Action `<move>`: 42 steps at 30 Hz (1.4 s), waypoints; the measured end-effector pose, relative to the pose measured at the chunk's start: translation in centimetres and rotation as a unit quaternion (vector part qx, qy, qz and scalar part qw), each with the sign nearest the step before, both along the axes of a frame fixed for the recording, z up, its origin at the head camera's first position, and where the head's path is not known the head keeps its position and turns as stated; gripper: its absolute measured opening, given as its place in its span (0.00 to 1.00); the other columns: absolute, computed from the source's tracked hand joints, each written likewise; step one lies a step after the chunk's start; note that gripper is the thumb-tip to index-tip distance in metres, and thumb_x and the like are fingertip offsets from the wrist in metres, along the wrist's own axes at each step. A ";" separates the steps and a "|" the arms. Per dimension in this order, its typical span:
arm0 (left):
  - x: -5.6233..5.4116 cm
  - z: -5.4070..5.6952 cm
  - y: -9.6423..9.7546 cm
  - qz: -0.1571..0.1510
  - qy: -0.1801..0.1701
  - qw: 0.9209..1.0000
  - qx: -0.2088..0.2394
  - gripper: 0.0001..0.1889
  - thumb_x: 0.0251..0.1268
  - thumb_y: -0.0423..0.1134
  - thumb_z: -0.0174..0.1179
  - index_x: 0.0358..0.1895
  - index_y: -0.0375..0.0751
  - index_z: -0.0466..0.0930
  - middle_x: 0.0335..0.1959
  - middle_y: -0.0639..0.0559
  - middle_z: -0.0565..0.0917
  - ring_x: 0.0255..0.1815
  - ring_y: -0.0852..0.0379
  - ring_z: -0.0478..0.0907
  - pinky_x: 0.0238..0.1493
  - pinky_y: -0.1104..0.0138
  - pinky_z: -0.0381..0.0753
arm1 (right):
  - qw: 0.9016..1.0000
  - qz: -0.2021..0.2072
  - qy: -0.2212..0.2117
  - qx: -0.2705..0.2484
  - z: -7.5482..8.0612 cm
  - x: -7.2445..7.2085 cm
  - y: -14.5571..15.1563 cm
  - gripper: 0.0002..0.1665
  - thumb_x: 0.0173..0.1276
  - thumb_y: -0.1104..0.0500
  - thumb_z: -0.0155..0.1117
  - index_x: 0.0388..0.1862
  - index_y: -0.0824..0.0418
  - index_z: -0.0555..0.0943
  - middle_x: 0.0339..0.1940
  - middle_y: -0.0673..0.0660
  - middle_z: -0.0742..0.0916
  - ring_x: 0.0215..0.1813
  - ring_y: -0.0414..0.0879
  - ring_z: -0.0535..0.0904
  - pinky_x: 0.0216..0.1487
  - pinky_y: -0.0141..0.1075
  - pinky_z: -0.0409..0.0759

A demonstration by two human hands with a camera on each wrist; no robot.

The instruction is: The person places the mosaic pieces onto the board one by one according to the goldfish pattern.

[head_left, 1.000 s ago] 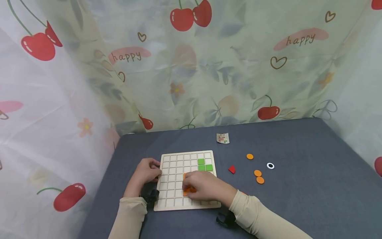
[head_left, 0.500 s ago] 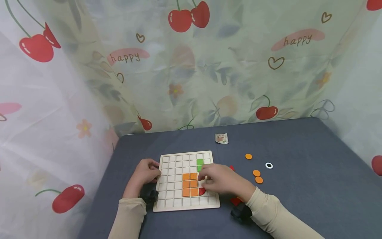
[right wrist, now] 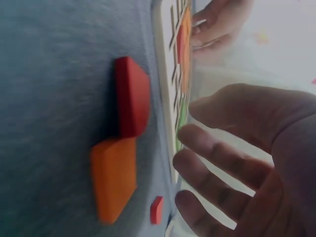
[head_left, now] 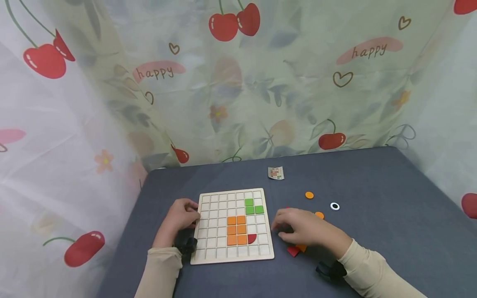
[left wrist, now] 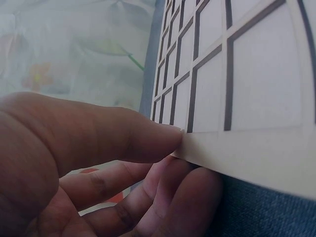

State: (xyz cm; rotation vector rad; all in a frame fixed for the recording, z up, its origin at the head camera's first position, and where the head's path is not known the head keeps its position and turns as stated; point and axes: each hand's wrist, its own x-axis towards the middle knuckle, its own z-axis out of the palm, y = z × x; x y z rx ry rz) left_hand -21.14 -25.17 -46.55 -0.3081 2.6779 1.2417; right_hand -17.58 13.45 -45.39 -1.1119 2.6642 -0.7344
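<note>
My left hand (head_left: 183, 214) holds the left edge of a pale wooden grid board (head_left: 216, 207), thumb on the rim and fingers curled at its underside in the left wrist view. On the board lie a block of orange squares (head_left: 236, 230), three green squares (head_left: 249, 210) and a red quarter-circle tile (head_left: 251, 239). Just right of the board, my right hand (head_left: 307, 227) hovers over the table with loosely bent, parted fingers and nothing between them. Near it lie a red tile (right wrist: 132, 98) and an orange tile (right wrist: 113, 180), partly hidden by the hand in the head view.
Orange discs (head_left: 309, 195) and a white ring with a dark centre (head_left: 335, 206) lie on the dark tablecloth (head_left: 365, 178) to the right. A small patterned card (head_left: 275, 173) lies behind the board. A printed curtain (head_left: 223, 82) hangs around the table.
My right hand has moved right, off the orange squares and across the board to the table beside it, uncovering the red quarter-circle tile. My left hand has stayed at the board's edge.
</note>
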 end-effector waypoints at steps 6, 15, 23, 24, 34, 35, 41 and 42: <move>0.0 0.0 0.0 0.001 0.004 1.000 0.000 0.17 0.62 0.29 0.66 0.55 0.29 0.82 0.39 0.38 0.85 0.33 0.50 0.85 0.32 0.59 0.90 | 0.999 0.032 -0.035 -0.008 0.1 1.1 1.3 0.13 0.67 0.64 0.71 0.47 0.50 0.90 0.44 0.42 0.86 0.44 0.36 0.80 0.49 0.35 0.84; -0.1 0.0 0.1 0.002 0.002 1.000 0.002 0.17 0.62 0.29 0.65 0.55 0.29 0.81 0.39 0.38 0.85 0.33 0.49 0.85 0.32 0.58 0.90 | 0.998 0.049 -0.039 -0.008 -0.2 2.8 2.7 0.17 0.63 0.65 0.72 0.45 0.45 0.89 0.43 0.39 0.84 0.46 0.33 0.79 0.50 0.32 0.82; -0.1 -0.1 0.1 0.003 0.003 1.000 -0.001 0.18 0.62 0.29 0.66 0.55 0.29 0.81 0.39 0.38 0.85 0.33 0.49 0.85 0.31 0.59 0.89 | 0.999 0.029 -0.022 -0.003 -0.6 3.0 2.6 0.16 0.62 0.66 0.73 0.41 0.44 0.90 0.40 0.37 0.84 0.45 0.33 0.79 0.49 0.32 0.82; -0.1 -0.1 0.1 0.003 0.004 1.000 -0.001 0.18 0.62 0.29 0.65 0.55 0.29 0.81 0.39 0.38 0.85 0.33 0.50 0.85 0.31 0.59 0.89 | 1.000 0.026 -0.017 -0.002 -0.6 3.0 2.5 0.14 0.62 0.64 0.74 0.41 0.44 0.89 0.40 0.37 0.84 0.44 0.32 0.79 0.48 0.32 0.82; -0.2 -0.2 0.1 0.002 0.001 1.000 0.004 0.18 0.62 0.30 0.66 0.55 0.30 0.81 0.40 0.38 0.85 0.34 0.49 0.85 0.32 0.58 0.90 | 0.999 -0.010 0.049 0.021 -0.7 2.5 1.7 0.08 0.65 0.47 0.79 0.35 0.43 0.86 0.35 0.38 0.82 0.35 0.33 0.74 0.38 0.30 0.76; -0.2 -0.2 0.1 0.001 0.001 1.000 0.003 0.18 0.62 0.30 0.66 0.55 0.30 0.81 0.40 0.38 0.85 0.34 0.49 0.85 0.32 0.58 0.90 | 0.999 -0.005 0.047 0.016 -0.7 2.5 1.7 0.07 0.65 0.48 0.78 0.36 0.43 0.86 0.36 0.39 0.82 0.35 0.33 0.74 0.39 0.30 0.77; 0.0 -0.1 0.1 0.004 0.002 1.000 0.002 0.18 0.62 0.30 0.66 0.55 0.30 0.81 0.40 0.38 0.85 0.33 0.49 0.85 0.32 0.58 0.90 | 0.998 0.055 -0.009 -0.001 -0.8 2.5 1.8 0.16 0.63 0.64 0.73 0.44 0.43 0.88 0.43 0.39 0.83 0.45 0.35 0.78 0.48 0.31 0.80; 0.0 -0.1 0.1 0.004 0.001 1.000 0.003 0.18 0.62 0.30 0.66 0.55 0.30 0.81 0.40 0.38 0.85 0.33 0.49 0.85 0.32 0.58 0.90 | 0.998 0.060 -0.015 0.001 -0.8 2.6 1.8 0.18 0.62 0.65 0.73 0.44 0.43 0.88 0.43 0.39 0.83 0.46 0.35 0.77 0.48 0.31 0.80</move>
